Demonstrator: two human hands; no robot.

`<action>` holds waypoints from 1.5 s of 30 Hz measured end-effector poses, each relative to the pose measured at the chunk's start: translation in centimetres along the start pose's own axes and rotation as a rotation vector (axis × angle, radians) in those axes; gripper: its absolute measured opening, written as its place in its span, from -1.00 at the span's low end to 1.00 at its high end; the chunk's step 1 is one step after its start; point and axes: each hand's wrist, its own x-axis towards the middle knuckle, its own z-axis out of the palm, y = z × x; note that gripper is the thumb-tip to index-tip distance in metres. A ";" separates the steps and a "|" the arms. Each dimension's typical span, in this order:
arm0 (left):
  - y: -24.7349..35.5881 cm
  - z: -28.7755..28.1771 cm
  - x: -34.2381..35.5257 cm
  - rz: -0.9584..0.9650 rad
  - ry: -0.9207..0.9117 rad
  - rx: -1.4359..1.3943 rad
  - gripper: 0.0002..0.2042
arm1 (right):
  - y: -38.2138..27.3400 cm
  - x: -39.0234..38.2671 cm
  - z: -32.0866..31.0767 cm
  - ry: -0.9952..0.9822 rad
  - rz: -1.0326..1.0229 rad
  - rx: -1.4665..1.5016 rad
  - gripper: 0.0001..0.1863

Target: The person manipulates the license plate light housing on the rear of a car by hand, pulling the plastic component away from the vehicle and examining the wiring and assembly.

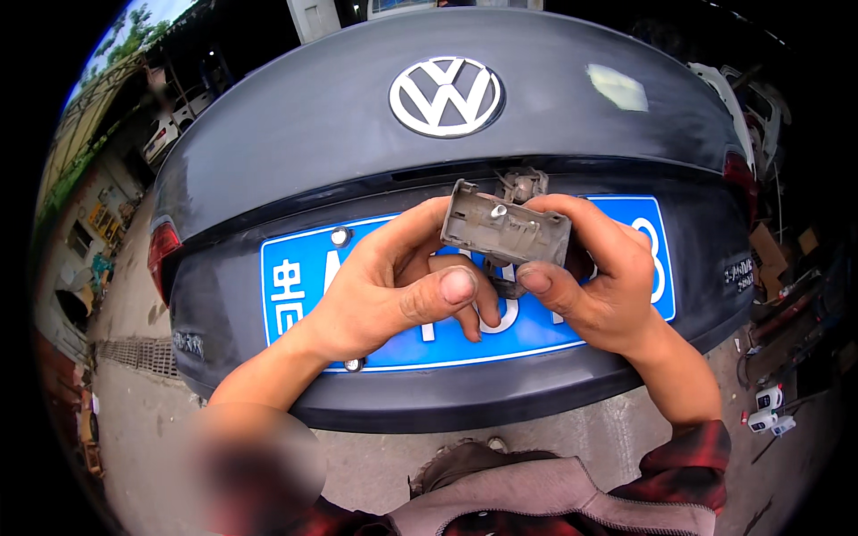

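Facing the work, a dark gray trunk lid (295, 116) bears a round emblem (447, 96) above a blue license plate (536, 339). The gray plastic housing (500, 237) is held before the plate's upper edge. The right grip (617, 277) is narrow, pinching the housing's right end; the left grip (375, 286) is at its left end, thumb apart, its hold impossible to tell. Concrete floor (134, 411) surrounds the car, with a drain grate (138, 355) at left and white bottles (761, 421) at right.
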 end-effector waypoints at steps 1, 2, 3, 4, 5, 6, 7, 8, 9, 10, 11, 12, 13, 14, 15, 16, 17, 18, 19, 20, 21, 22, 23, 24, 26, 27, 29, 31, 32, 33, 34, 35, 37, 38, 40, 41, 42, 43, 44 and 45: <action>0.0 0.4 0.1 -0.004 0.043 0.010 -0.22 | -0.1 0.0 0.2 0.001 0.017 -0.005 -0.51; -0.1 0.6 0.1 -0.009 0.088 0.018 -0.23 | -0.1 0.0 0.3 -0.001 0.035 -0.009 -0.51; -0.1 0.8 0.1 -0.014 0.133 0.027 -0.25 | -0.1 0.0 0.5 -0.002 0.053 -0.013 -0.51; 0.1 0.6 0.2 -0.010 0.130 -0.028 -0.48 | -0.1 0.1 0.6 -0.007 0.040 -0.007 -0.51; 0.1 0.5 0.1 -0.018 0.137 -0.012 -0.49 | -0.1 0.0 0.7 -0.008 0.027 -0.003 -0.50; 0.1 0.4 0.1 -0.026 0.143 0.004 -0.50 | -0.1 0.0 0.7 -0.009 0.015 0.001 -0.49; 0.1 0.3 0.0 -0.034 0.148 0.020 -0.51 | -0.1 -0.1 0.4 -0.022 0.028 0.004 -0.50; 0.4 0.0 -0.1 -0.039 0.134 0.074 -0.49 | -0.3 -0.2 0.0 -0.035 0.045 0.007 -0.50; 0.6 -0.1 -0.1 -0.020 0.190 0.087 -0.45 | -0.3 -0.3 -0.3 -0.047 0.062 0.008 -0.51; 0.6 -0.1 0.0 -0.001 0.244 0.100 -0.41 | 0.2 -0.4 -0.4 0.038 0.104 -0.013 -0.55; 0.8 -0.2 -0.2 0.016 0.304 0.118 -0.38 | -0.3 -0.1 -0.5 0.155 0.273 0.023 -0.62; 0.7 -0.8 -0.3 0.007 0.345 0.154 -0.32 | -0.2 0.1 -0.8 0.142 0.378 -0.065 -0.62; 0.7 -0.8 -0.2 0.017 0.355 0.175 -0.31 | 0.0 0.3 -1.1 0.128 0.481 -0.151 -0.60; 0.7 -0.7 0.0 0.027 0.362 0.194 -0.31 | 0.3 0.4 -1.2 0.070 0.474 -0.234 -0.59; 0.7 -0.7 0.2 0.037 0.370 0.214 -0.31 | 0.6 0.3 -1.1 0.011 0.466 -0.316 -0.58; 0.6 -0.7 0.2 0.043 0.351 0.241 -0.38 | 0.8 0.3 -1.0 -0.049 0.457 -0.397 -0.56; 0.4 -0.9 0.2 -0.002 0.347 0.285 -0.40 | 0.9 0.4 -0.9 -0.042 0.499 -0.330 -0.56; 0.3 -1.2 0.2 -0.048 0.343 0.329 -0.42 | 1.0 0.5 -0.8 -0.034 0.540 -0.263 -0.56; 0.2 -1.4 0.3 -0.093 0.340 0.373 -0.45 | 1.0 0.6 -0.7 -0.027 0.580 -0.194 -0.55; 0.4 -1.3 0.6 -0.135 0.336 0.367 -0.51 | 0.7 1.0 -0.9 -0.041 0.646 -0.041 -0.57; 0.5 -1.1 0.7 -0.138 0.327 0.367 -0.51 | 0.5 1.1 -1.0 -0.039 0.672 0.047 -0.57; 0.5 -0.8 0.9 -0.142 0.318 0.368 -0.52 | 0.2 1.3 -1.1 -0.037 0.697 0.136 -0.56; 0.6 -0.7 1.0 -0.144 0.313 0.372 -0.52 | 0.0 1.5 -1.0 -0.036 0.717 0.228 -0.55; 0.7 -0.6 0.8 -0.150 0.325 0.375 -0.51 | -0.3 1.8 -1.0 -0.100 0.759 0.339 -0.52; 0.6 -0.5 0.8 -0.138 0.324 0.344 -0.48 | -0.6 1.6 -0.3 -0.108 0.715 0.384 -0.51; 0.6 -0.5 0.8 -0.133 0.321 0.328 -0.46 | -0.8 1.6 0.1 -0.109 0.696 0.406 -0.50; 0.8 -0.2 0.7 -0.167 0.299 0.242 -0.40 | -1.2 1.8 0.2 -0.095 0.705 0.484 -0.51; 0.6 0.0 0.6 -0.181 0.282 0.156 -0.39 | -1.1 1.7 0.4 -0.047 0.656 0.539 -0.53; 0.8 0.1 0.5 -0.193 0.270 0.133 -0.37 | -1.0 1.6 0.5 -0.038 0.647 0.530 -0.53; 0.7 0.1 0.5 -0.188 0.268 0.116 -0.36 | -0.9 1.4 0.6 -0.029 0.637 0.521 -0.54; 0.6 0.0 0.5 -0.182 0.266 0.099 -0.36 | -0.8 1.2 0.6 -0.021 0.628 0.512 -0.54; 0.4 -0.2 0.5 -0.177 0.268 0.078 -0.36 | -0.8 1.2 0.6 -0.033 0.634 0.524 -0.53; 0.6 -0.5 0.3 -0.187 0.263 0.103 -0.38 | -0.9 1.2 0.6 -0.059 0.646 0.548 -0.52; 0.8 -0.8 0.2 -0.191 0.262 0.114 -0.39 | -0.9 1.1 0.7 -0.060 0.627 0.546 -0.52; 1.4 -1.6 0.0 -0.222 0.243 0.117 -0.40 | -0.7 0.8 1.0 -0.064 0.589 0.545 -0.50; 1.8 -1.7 0.0 -0.242 0.231 0.124 -0.41 | -0.4 0.6 1.2 -0.073 0.529 0.494 -0.48; 1.8 -1.2 0.3 -0.229 0.259 0.168 -0.51 | 0.1 0.3 1.5 -0.082 0.469 0.443 -0.46; 1.8 -1.3 0.3 -0.244 0.242 0.143 -0.52 | 0.3 0.1 1.8 -0.091 0.409 0.392 -0.43; 1.8 -1.7 0.2 -0.260 0.227 0.122 -0.53 | 0.0 0.2 2.0 -0.084 0.405 0.328 -0.43; 1.9 -2.2 0.2 -0.275 0.213 0.100 -0.54 | -0.3 0.5 2.2 -0.079 0.391 0.303 -0.45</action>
